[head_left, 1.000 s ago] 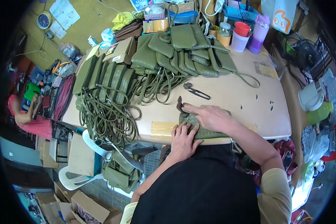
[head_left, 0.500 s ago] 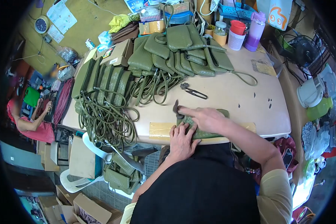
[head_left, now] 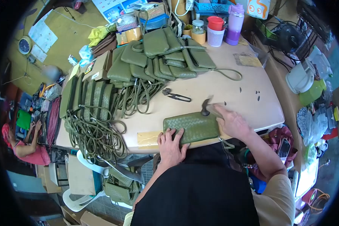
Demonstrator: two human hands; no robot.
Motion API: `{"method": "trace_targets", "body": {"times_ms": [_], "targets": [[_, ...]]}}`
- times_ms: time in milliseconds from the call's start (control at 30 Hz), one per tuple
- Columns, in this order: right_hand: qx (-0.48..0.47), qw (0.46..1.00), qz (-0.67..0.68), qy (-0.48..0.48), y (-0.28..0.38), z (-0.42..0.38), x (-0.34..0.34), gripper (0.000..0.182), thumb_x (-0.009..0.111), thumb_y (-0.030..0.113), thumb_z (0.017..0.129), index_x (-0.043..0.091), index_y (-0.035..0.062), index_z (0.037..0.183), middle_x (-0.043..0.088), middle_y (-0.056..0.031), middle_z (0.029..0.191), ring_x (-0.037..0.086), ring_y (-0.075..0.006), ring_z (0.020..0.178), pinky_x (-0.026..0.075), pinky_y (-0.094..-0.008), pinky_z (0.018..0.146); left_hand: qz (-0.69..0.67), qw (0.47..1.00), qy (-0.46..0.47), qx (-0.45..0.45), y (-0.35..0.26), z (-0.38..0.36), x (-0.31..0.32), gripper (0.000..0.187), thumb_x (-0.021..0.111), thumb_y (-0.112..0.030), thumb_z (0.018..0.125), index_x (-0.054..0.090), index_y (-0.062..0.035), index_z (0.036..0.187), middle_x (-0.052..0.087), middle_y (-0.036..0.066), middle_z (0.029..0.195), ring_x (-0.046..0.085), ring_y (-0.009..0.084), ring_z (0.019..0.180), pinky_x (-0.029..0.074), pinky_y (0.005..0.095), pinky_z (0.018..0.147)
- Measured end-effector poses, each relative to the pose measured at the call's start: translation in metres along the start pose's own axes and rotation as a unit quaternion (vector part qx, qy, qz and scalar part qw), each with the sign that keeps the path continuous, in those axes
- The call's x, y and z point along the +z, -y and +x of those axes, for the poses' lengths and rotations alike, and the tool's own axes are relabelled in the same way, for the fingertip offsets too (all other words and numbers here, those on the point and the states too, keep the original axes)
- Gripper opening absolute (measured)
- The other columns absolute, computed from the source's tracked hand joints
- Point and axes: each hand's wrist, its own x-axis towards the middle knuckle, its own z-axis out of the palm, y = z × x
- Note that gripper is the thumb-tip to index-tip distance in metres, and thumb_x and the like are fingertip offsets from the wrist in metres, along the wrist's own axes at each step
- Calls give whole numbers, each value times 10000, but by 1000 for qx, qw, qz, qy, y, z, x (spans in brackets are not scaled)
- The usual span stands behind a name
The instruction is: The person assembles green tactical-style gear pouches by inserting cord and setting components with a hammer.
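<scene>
A green woven-pattern pouch point(head_left: 194, 126) lies flat at the table's front edge, its zipper side toward me and a strap at its right corner. Across the lower left of the pouch, my left hand point(head_left: 170, 146) rests with fingers spread, pressing it down. My right hand point(head_left: 232, 122) is closed around the handle of a small hammer. The dark hammer head point(head_left: 205, 108) overlaps the pouch's upper edge, right of its middle; the handle is blurred. Behind the pouch lies a pair of black thread snips point(head_left: 179, 98), with a small dark lump beside them.
Stacked green pouches point(head_left: 133, 56) and a heap of looped straps point(head_left: 96, 133) fill the table's left and back. A purple bottle point(head_left: 235, 24) and a red-lidded cup point(head_left: 215, 32) stand behind. Another person point(head_left: 30, 147) works at far left.
My right hand has moved the hammer from the pouch's left part to its upper edge on the right, uncovering most of the pouch. My left hand stays on it. The view has shifted.
</scene>
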Motion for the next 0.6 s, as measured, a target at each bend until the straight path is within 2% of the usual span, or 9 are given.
{"method": "trace_targets", "body": {"times_ms": [33,100,133,233,367,400,467,533,600], "targets": [[6,1000,0,-3,-9,-3,-8,462,557,168,894,473,180,1348,650,-259,996,614,-438,960,479,-508,868,11,1000,-7,4,1,2,0,597,732,-323,748,550,-125,1281,515,180,1206,455,382,1166,282,544,1040],[-86,993,79,-32,-25,-9,-28,428,567,178,894,492,122,1311,647,-272,982,611,-452,955,488,-513,848,6,1000,2,5,1,2,-1,599,736,-316,742,551,-125,1280,513,177,1210,446,385,1186,281,549,1039],[-92,987,78,-109,-27,-12,-27,441,574,172,890,486,100,1316,643,-288,972,610,-460,948,490,-515,841,7,1000,6,2,1,3,-1,599,735,-312,743,550,-125,1282,510,178,1212,440,389,1193,279,550,1041],[12,994,55,-89,-30,-12,-4,443,578,163,886,492,116,1318,644,-278,1001,609,-453,968,493,-510,840,2,1000,15,-1,1,1,0,603,734,-299,741,547,-132,1290,503,177,1221,425,400,1207,275,554,1046],[-147,987,31,-54,-47,-19,-36,542,568,125,880,425,152,1402,637,-275,991,636,-437,821,527,-489,747,-3,1000,16,-3,4,1,3,610,732,-301,738,545,-146,1297,497,174,1228,411,408,1211,267,559,1048],[-145,987,31,-57,-44,-17,-30,542,568,125,880,425,152,1402,637,-275,991,636,-437,821,527,-489,747,4,1000,12,-2,3,2,1,627,745,-287,728,540,-144,1304,498,169,1228,422,401,1206,284,545,1046],[-138,961,68,-231,-34,-12,-6,586,565,115,877,391,178,1433,619,-251,1005,637,-417,760,535,-490,698,9,1000,10,-4,4,1,-4,645,758,-273,719,535,-142,1310,500,165,1228,432,395,1201,301,531,1044],[-98,979,-13,-177,-36,7,5,591,576,137,880,387,187,1438,607,-232,1035,640,-407,752,537,-490,673,-99,992,67,25,21,7,-22,684,779,-185,699,516,-127,1328,495,166,1280,453,361,1220,356,479,1040],[-57,987,-89,-121,-41,34,17,596,587,158,884,383,197,1443,595,-213,1066,643,-397,744,540,-489,647,-157,983,82,46,45,11,-39,543,735,-43,715,581,-76,1235,552,157,1261,519,322,1192,436,411,1003]]}}
